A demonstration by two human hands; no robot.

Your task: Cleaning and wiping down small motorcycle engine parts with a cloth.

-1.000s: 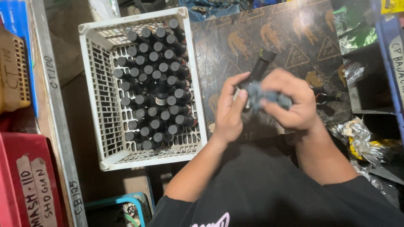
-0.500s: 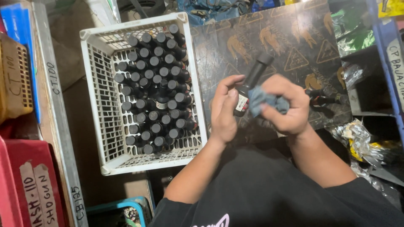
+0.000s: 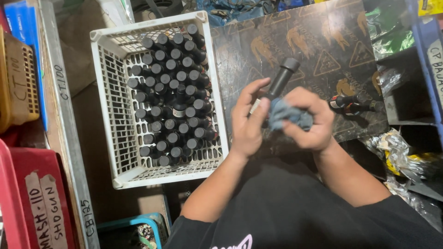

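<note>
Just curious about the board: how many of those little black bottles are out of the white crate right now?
3: one bottle held in the left hand, wiped with a cloth in the right hand; two bottles lying on the board beside it. Others may be hidden.

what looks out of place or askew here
Two bottles lie on their sides on the dark board, right of the hands, while those in the white crate stand upright, caps up. The left hand holds one bottle tilted; the right hand presses a blue cloth against it. No spill shows.
</note>
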